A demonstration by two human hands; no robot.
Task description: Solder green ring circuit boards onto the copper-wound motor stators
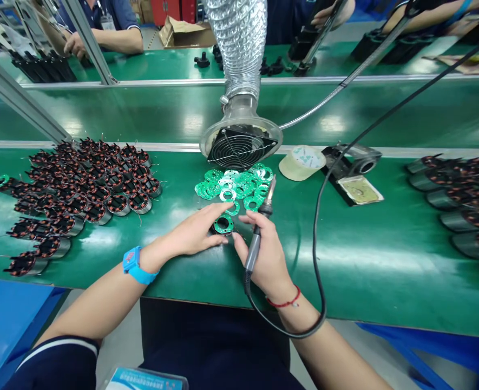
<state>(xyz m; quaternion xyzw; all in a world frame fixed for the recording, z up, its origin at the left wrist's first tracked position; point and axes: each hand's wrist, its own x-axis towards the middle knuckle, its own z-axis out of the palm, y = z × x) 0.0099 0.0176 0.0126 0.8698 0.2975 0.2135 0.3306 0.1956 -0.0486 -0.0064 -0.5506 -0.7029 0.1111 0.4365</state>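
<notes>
My left hand [196,233] rests on the green bench with its fingers stretched toward a small motor stator topped by a green ring circuit board [223,223], touching its left side. My right hand [266,254] is closed round the handle of a soldering iron [259,230], whose tip points up and away, and its fingertips touch the stator's right side. A pile of green ring boards [235,184] lies just beyond the stator. A blue watch is on my left wrist, a red cord on my right.
Many wound stators [89,184] cover the bench at left, more lie at the right [462,200]. A fume extractor fan with silver duct [241,143], a tape roll [302,162] and an iron stand with sponge [355,181] sit behind. Other people work across the conveyor.
</notes>
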